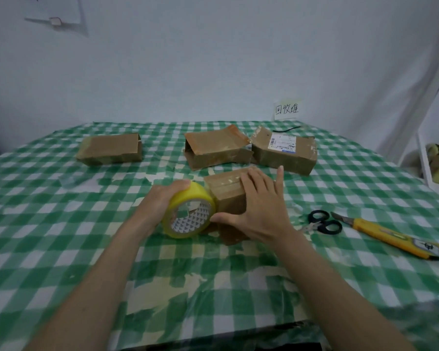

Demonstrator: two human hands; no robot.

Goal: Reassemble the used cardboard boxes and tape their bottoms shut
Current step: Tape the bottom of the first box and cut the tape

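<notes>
Yellow-cored clear packing tape roll (pixel 190 210), gripped by the left hand (pixel 162 198), meets the small brown cardboard box (pixel 228 191) mid-table under the flat-fingered right hand (pixel 261 206); taping's underway, probably drawing tape across the seam next.

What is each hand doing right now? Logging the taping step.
Left hand: grips the yellow tape roll.
Right hand: open, pressing the small brown cardboard box.
</notes>
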